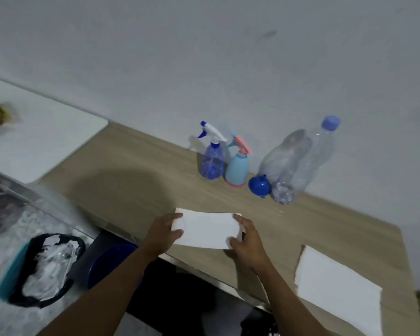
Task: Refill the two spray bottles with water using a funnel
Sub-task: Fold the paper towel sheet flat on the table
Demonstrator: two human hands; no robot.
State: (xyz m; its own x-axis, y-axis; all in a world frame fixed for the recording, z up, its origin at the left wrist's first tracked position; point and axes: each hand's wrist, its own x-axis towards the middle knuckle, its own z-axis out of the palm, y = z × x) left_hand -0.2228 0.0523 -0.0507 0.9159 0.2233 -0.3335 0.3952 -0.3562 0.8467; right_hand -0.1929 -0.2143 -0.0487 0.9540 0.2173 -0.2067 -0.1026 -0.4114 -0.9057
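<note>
A clear blue spray bottle [212,159] with a white and blue trigger head stands against the wall at the back of the wooden table [136,170]. Right beside it stands a light blue spray bottle [238,166] with a pink trigger. A blue funnel [259,185] lies on its side to the right of them, touching a large clear water bottle [298,163] with a blue cap. Near the table's front edge, my left hand [164,232] and my right hand [246,238] grip opposite ends of a white folded paper towel [207,230].
A second white paper towel [337,289] lies at the table's front right. A white board [39,139] sits at the left. Below left are a bin with a black bag [46,265] and a blue bucket [109,260]. The wall runs right behind the bottles.
</note>
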